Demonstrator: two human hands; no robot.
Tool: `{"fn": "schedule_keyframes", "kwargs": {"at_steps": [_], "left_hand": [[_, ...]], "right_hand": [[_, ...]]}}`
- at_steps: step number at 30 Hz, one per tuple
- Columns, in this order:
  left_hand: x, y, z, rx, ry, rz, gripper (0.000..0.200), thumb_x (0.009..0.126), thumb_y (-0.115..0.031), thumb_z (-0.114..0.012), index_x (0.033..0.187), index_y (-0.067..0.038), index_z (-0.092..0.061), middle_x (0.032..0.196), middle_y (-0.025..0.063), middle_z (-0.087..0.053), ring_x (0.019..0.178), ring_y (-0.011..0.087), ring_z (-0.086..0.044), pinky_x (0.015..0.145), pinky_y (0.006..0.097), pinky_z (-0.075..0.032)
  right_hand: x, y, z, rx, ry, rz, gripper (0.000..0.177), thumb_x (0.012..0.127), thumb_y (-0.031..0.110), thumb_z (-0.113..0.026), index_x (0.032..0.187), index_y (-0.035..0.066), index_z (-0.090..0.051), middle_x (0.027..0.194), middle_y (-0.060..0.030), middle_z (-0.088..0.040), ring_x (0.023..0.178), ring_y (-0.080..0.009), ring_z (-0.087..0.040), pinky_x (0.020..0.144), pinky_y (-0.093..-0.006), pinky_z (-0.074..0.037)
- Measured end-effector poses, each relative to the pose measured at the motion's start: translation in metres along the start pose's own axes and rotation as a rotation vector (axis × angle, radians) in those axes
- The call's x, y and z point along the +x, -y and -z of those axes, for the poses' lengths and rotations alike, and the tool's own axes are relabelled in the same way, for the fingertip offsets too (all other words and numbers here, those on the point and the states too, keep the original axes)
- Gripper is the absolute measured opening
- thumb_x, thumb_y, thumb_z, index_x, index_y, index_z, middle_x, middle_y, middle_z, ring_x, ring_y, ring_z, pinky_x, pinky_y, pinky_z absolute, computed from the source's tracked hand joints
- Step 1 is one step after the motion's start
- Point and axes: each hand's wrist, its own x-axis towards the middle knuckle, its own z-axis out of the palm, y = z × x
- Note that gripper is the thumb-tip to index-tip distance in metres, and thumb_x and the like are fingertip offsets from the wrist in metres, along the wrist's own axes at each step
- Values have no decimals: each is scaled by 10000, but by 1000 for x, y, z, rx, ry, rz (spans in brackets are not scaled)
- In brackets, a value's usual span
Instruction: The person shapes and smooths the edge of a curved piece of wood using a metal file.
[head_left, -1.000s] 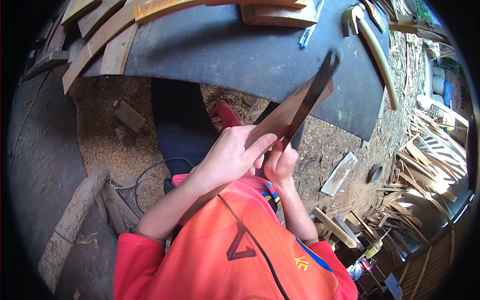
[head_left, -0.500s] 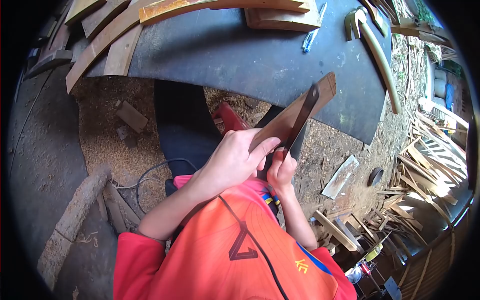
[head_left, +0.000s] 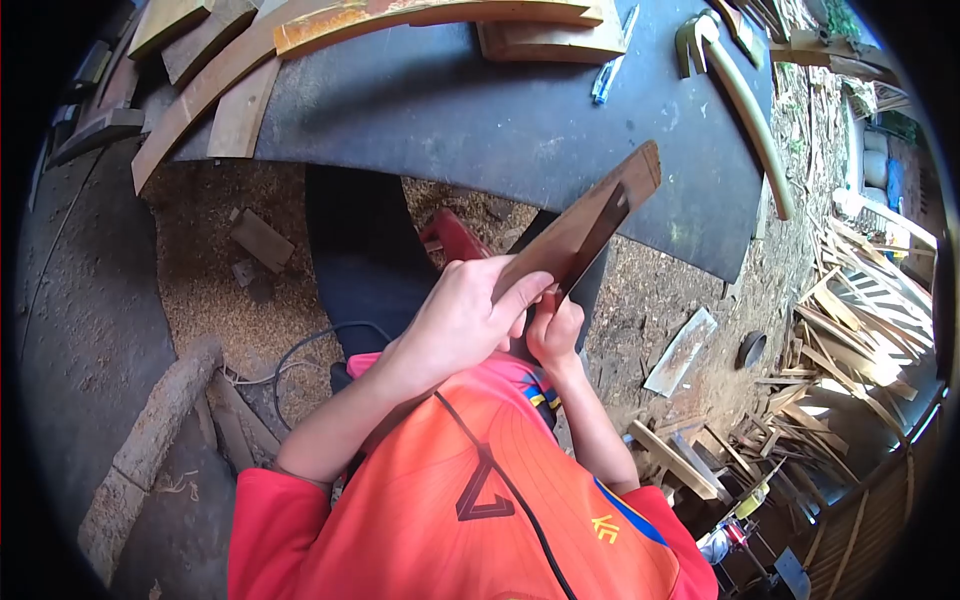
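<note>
My left hand [head_left: 470, 308] is wrapped round a narrow wooden board [head_left: 572, 228], its thumb lying across it. The board slants up and right, its far end over the edge of the dark table. My right hand [head_left: 555, 328] is closed round the near end of a dark flat blade [head_left: 598, 236] with a small hole close to its tip. The blade lies along the right side of the board, touching or nearly touching it. Fingers hide its handle and the lower end of the board.
The dark table [head_left: 400, 115] carries a curved wooden piece [head_left: 420, 18], a wooden block [head_left: 550, 42], a pen [head_left: 612, 65] and a hammer [head_left: 740, 95]. Below are a red object [head_left: 455, 235], an offcut [head_left: 262, 240] and a log [head_left: 150, 450]. Scrap wood [head_left: 850, 330] is piled at right.
The blade has drawn back down toward my body and turned flatter against the board. My right hand has shifted slightly left; my left hand keeps its hold.
</note>
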Motion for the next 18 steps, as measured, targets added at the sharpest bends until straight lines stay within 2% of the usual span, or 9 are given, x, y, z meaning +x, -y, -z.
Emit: {"fn": "schedule_keyframes", "kwargs": {"at_steps": [3,4,6,7,11,15,18], "left_hand": [[2,3,-2,-5,-15,10,342,1076,-305,-622,970,15,-679,658,21,-629,565,70,-608,536,241,-507],[2,3,-1,2,-17,3,344,1077,-308,-622,969,13,-679,658,21,-629,566,69,-608,537,241,-507],[1,-3,1,11,-6,6,360,1074,-314,-626,956,23,-670,661,27,-631,559,71,-601,533,243,-497],[1,-4,2,-2,-4,15,364,1073,-318,-628,959,24,-671,662,28,-632,559,74,-602,533,245,-494],[2,4,-1,-18,-6,11,372,1070,-332,-631,969,22,-677,666,26,-635,565,78,-606,537,248,-494],[1,0,0,6,-10,3,369,1073,-325,-629,964,24,-676,668,31,-637,559,75,-598,535,254,-494],[1,1,-1,8,-32,-19,373,1072,-330,-628,965,25,-675,669,33,-640,557,76,-598,537,258,-499]], "right_hand": [[50,55,21,58,34,-154,63,967,-2,-561,919,-4,-603,664,-189,-601,581,-387,-660,525,-441,-485],[44,47,18,76,51,-160,72,976,8,-558,922,1,-606,668,-191,-603,584,-385,-661,523,-441,-482],[11,-2,5,45,65,-19,84,994,17,-551,931,7,-605,663,-191,-597,575,-385,-654,512,-436,-472],[15,2,5,18,12,36,73,1000,31,-566,942,8,-603,650,-191,-584,558,-384,-640,504,-434,-465],[40,40,20,43,56,-122,89,994,32,-581,909,7,-586,628,-188,-565,550,-398,-627,494,-449,-451],[3,-8,4,27,59,-1,119,997,13,-552,882,7,-580,638,-185,-570,558,-406,-629,499,-449,-457],[34,37,15,53,40,-122,124,997,18,-554,877,12,-585,650,-181,-578,567,-393,-642,513,-444,-467]]}}
